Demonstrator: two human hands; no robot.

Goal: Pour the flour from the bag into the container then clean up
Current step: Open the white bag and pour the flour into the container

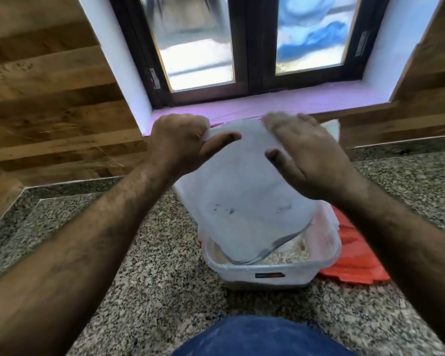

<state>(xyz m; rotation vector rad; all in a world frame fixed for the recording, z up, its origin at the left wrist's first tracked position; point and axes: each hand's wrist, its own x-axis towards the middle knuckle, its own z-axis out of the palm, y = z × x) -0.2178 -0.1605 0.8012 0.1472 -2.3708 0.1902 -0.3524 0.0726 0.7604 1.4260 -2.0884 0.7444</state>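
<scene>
A translucent white bag is hanging upended, its open mouth dipping into a clear rectangular container holding pale flour

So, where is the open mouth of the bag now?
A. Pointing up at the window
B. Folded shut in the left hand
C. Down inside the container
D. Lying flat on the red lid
C: the bag hangs upside down, held at its upper end, and its open mouth sits inside the container, just above the flour.
</scene>
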